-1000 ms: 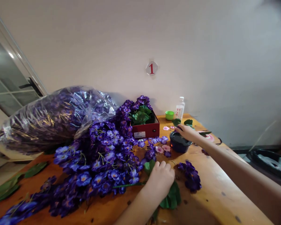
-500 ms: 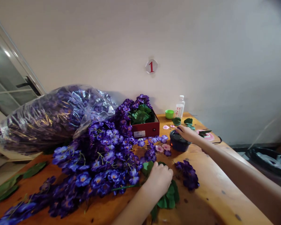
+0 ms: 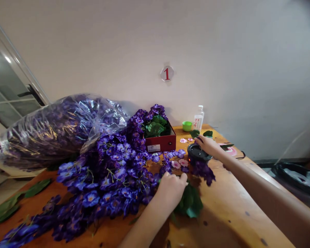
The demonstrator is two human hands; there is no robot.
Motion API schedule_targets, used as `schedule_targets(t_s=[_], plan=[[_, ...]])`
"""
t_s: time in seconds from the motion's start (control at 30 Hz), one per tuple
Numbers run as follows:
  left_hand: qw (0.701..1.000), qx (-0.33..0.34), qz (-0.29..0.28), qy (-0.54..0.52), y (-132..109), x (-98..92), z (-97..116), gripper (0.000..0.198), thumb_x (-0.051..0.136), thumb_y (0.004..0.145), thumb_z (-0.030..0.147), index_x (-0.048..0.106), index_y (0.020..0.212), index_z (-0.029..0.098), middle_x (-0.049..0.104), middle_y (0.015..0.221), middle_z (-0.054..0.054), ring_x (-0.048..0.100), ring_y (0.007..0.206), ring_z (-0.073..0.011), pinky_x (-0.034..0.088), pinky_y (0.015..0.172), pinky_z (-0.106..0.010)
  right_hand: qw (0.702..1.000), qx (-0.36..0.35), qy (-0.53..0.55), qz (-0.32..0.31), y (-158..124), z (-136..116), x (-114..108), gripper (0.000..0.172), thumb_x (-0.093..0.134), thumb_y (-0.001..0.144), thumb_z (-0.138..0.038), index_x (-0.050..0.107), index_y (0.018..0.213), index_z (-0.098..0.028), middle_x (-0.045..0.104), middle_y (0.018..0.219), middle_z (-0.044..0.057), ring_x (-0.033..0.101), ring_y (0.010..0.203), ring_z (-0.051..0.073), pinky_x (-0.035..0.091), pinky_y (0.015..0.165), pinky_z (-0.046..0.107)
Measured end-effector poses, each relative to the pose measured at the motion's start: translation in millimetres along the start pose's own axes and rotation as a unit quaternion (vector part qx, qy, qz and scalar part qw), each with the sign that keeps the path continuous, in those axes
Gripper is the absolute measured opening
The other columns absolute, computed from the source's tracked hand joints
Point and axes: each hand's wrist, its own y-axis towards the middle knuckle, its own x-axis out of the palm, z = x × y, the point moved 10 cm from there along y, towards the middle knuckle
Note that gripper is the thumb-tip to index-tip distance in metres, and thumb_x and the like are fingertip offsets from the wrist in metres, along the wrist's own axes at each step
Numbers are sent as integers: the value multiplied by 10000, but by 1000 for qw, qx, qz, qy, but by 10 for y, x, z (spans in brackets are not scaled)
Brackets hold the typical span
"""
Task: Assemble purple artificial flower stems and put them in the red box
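My left hand (image 3: 172,189) is closed around the stem of an artificial flower spray, above the front of the table. Green leaves (image 3: 189,203) hang below the fist, and a purple flower cluster (image 3: 203,171) sticks out to its right, in front of a small dark pot (image 3: 198,151). A red light glows on the pot's side. Over the pot's far rim is my right hand (image 3: 208,144), fingertips pinched together; what they hold is too small to make out. Pink flowers (image 3: 179,163) lie left of the pot.
A heap of purple flowers (image 3: 113,182) covers the table's left. Behind it rests a clear plastic bag (image 3: 54,127) full of them. A red box (image 3: 161,143) holds leaves. A green cup (image 3: 187,126) and a bottle (image 3: 198,119) stand at the back; a bin (image 3: 297,177) is at right.
My left hand has lifted slightly and carried the spray with it; the purple cluster moved up and left to the pot's front. My right hand shifted slightly right and up over the pot.
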Motion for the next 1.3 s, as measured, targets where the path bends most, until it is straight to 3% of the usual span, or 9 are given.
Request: schedule_targets(t_s=[0.13,0.23,0.3,0.4,0.53,0.6,0.77,1.07,1.3], plan=[[991,-13,127,-49,-20,-342,-122,166,449,936,281,559,955,157,689,809,-66,665,761,-221,494,707,-326,986,3,135,101,25,-92,-261,261,566,792,-420,458,665,-219,520,641,23,487,611,168,345,551,270],[975,17,210,-75,-53,-506,-128,142,482,925,282,548,863,174,663,752,-28,647,727,-181,488,668,-271,942,17,269,203,-34,-186,-601,309,362,862,-529,366,741,-244,418,645,-20,374,508,123,299,450,241],[969,57,233,-62,-58,-557,-72,166,494,919,292,547,816,174,647,723,-23,635,705,-173,487,660,-266,906,21,353,233,-118,-305,-809,317,237,882,-528,297,744,-250,354,644,-43,274,449,95,243,403,219],[968,103,229,-26,-44,-594,6,202,506,910,318,558,784,169,642,701,-25,630,681,-181,488,649,-280,872,11,443,209,-331,-580,-988,291,350,857,-496,316,728,-237,383,680,-41,222,431,62,214,391,203],[964,147,219,-23,-90,-694,82,207,505,911,328,568,810,159,662,740,-30,632,714,-180,481,661,-278,830,39,556,7,-755,-930,-626,249,506,858,-439,462,747,-220,477,714,-29,183,390,32,151,360,217],[959,170,223,-39,-154,-763,115,216,488,920,335,562,821,158,661,747,-24,625,713,-167,470,655,-265,831,74,550,-40,-995,-948,-441,270,506,872,-446,474,732,-216,468,671,-35,192,387,34,126,365,221],[949,175,254,-65,-292,-886,106,242,459,930,355,544,800,170,632,715,-11,596,686,-159,455,665,-272,843,117,521,-55,-1286,-881,-288,317,522,863,-474,433,706,-214,341,528,-66,213,401,48,159,402,228],[945,160,266,-107,-364,-917,79,194,515,905,334,540,806,169,625,722,-10,587,699,-161,451,667,-270,830,136,539,-42,-1369,-847,-234,306,576,821,-482,464,739,-209,492,630,-33,251,387,24,160,384,214],[942,162,271,-114,-383,-948,77,192,525,899,333,546,806,167,633,725,-12,591,696,-163,452,662,-273,824,147,547,-23,-1373,-811,-234,307,611,796,-472,460,733,-213,479,619,-38,246,394,25,149,382,205]])
